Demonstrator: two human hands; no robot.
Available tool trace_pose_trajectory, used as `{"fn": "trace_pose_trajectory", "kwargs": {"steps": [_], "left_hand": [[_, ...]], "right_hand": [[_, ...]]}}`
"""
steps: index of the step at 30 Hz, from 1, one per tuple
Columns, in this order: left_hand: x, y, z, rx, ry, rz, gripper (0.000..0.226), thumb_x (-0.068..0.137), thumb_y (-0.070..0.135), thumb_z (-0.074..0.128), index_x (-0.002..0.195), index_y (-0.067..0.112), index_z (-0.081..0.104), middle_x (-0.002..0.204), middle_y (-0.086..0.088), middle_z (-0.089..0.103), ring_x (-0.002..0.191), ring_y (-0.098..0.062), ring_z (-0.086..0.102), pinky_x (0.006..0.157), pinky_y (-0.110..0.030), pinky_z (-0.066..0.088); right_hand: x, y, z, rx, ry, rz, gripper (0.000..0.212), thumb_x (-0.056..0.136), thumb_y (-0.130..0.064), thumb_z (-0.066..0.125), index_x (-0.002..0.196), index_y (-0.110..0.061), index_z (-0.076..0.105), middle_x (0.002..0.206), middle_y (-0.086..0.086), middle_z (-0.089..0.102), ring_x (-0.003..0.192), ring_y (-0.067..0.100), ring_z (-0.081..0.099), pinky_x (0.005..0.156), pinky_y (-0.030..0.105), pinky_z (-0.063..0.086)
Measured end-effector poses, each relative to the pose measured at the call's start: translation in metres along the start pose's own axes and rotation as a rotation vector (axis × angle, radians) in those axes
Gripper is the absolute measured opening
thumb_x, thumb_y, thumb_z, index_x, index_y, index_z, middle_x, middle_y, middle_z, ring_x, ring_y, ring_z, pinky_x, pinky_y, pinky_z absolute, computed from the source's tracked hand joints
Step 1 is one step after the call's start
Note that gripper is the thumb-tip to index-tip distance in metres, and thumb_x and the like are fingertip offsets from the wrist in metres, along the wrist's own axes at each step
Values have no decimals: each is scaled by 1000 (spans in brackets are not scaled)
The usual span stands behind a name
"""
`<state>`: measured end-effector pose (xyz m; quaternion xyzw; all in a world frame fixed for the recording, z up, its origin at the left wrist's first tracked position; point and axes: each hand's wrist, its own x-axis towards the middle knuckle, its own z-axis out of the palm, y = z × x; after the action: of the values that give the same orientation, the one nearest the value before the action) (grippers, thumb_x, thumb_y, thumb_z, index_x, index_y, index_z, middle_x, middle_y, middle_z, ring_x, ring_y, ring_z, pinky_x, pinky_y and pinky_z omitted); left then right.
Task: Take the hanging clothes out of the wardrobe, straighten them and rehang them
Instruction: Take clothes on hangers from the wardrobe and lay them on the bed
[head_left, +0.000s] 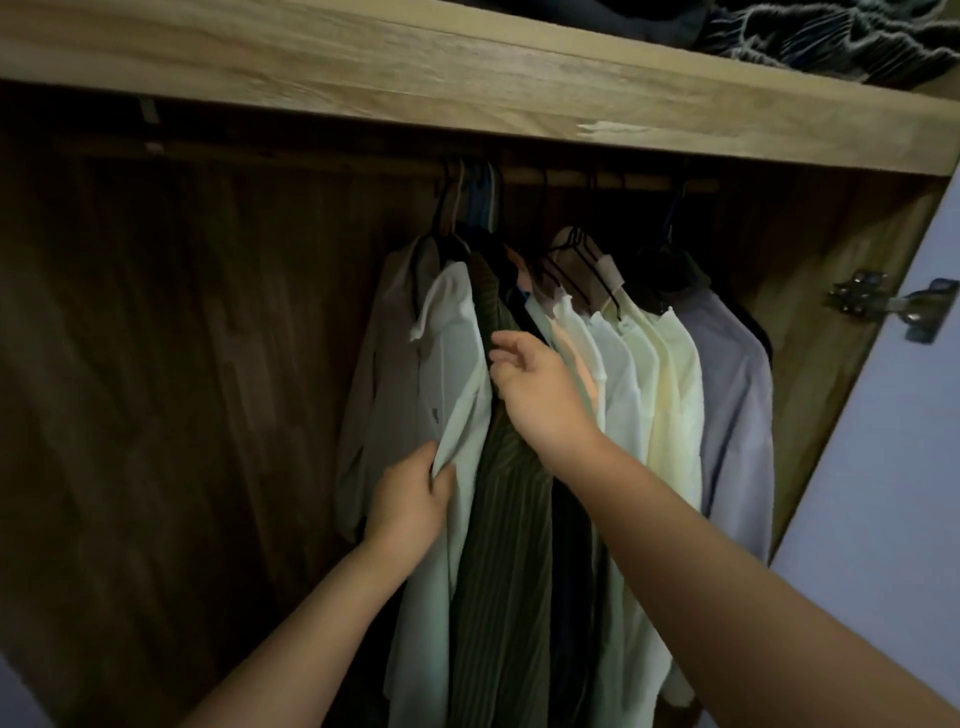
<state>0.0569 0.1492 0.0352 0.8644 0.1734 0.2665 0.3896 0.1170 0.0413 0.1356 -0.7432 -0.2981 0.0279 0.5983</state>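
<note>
I see shirts hanging packed on the wardrobe rail (597, 182), toward its right end: grey shirt (387, 364) leftmost, then white shirt (457, 374), dark green striped shirt (511, 519), pale cream shirts (654, 405), lilac shirt (735, 405) rightmost.

Wardrobe shelf (363, 67) is matt grainy wood, chipped edge; below it soft cloth shirts (649, 374), one ribbed olive shirt (509, 499); shiny metal hinge (883, 304).

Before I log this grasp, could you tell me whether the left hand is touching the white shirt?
Touching. The head view shows the left hand pinching the front edge of the white shirt between thumb and fingers.
</note>
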Motion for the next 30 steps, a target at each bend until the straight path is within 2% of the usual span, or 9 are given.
{"fn": "trace_pose_trajectory", "kwargs": {"steps": [3, 7, 11, 16, 19, 22, 23, 26, 30], "left_hand": [[-10, -9, -13, -33, 4, 26, 12, 96, 19, 47, 90, 24, 56, 86, -5, 66, 77, -14, 63, 69, -23, 49], [-19, -13, -35, -39, 41, 65, 15, 95, 16, 48, 100, 15, 63, 86, -3, 68, 77, -11, 64, 72, -26, 51], [-28, -6, -55, -95, 78, 71, 13, 94, 17, 50, 93, 17, 63, 79, -5, 66, 73, -17, 64, 67, -28, 51], [-34, 10, -81, -117, 108, 92, 12, 93, 19, 52, 94, 16, 63, 81, -9, 66, 74, -23, 64, 65, -37, 53], [-34, 16, -87, -139, 121, 115, 10, 92, 18, 54, 93, 21, 64, 79, -2, 67, 73, -15, 65, 65, -33, 52], [-37, 21, -84, -67, 82, 147, 10, 88, 20, 59, 81, 26, 62, 66, 5, 61, 61, -5, 58, 58, -21, 44], [-39, 22, -82, -62, 50, 146, 5, 86, 25, 61, 81, 25, 63, 66, 5, 61, 61, -6, 58, 59, -22, 44], [-42, 27, -77, -147, 28, 151, 26, 77, 45, 59, 79, 21, 67, 69, -1, 66, 65, -16, 63, 64, -30, 50], [-26, 36, -77, -312, 197, 102, 30, 89, 7, 54, 65, 22, 60, 54, 8, 62, 49, -4, 57, 54, -19, 46]], "right_hand": [[19, -6, 16, 146, -93, 122, 30, 98, -19, 42, 122, -10, 57, 115, 18, 64, 104, 31, 61, 94, 44, 50], [39, -24, 40, 416, -243, 251, 34, 93, -8, 49, 127, -9, 53, 116, 15, 64, 102, 28, 62, 87, 36, 53], [58, -35, 55, 627, -219, 265, 70, 77, 21, 29, 139, -11, 43, 128, 22, 53, 116, 39, 51, 101, 51, 43], [58, -50, 55, 927, -224, 228, 76, 73, 23, 18, 133, -14, 47, 105, 17, 57, 89, 31, 58, 87, 41, 47], [50, -58, 47, 1036, -259, 185, 78, 72, 22, 16, 132, -15, 47, 105, 16, 59, 91, 31, 59, 83, 40, 50], [33, -50, 37, 1054, -303, 167, 78, 69, 23, 14, 128, -14, 50, 105, 14, 61, 93, 28, 61, 80, 37, 53], [26, -44, 32, 1030, -324, 162, 79, 68, 23, 14, 126, -14, 51, 104, 13, 62, 92, 27, 62, 77, 35, 55], [1, -25, 16, 907, -377, 155, 75, 63, 24, 21, 117, -14, 57, 98, 11, 65, 86, 23, 65, 67, 28, 57], [-37, -9, -15, 691, -459, 143, 73, 46, 14, 33, 105, -15, 65, 87, 9, 69, 74, 21, 68, 56, 24, 54]]}}
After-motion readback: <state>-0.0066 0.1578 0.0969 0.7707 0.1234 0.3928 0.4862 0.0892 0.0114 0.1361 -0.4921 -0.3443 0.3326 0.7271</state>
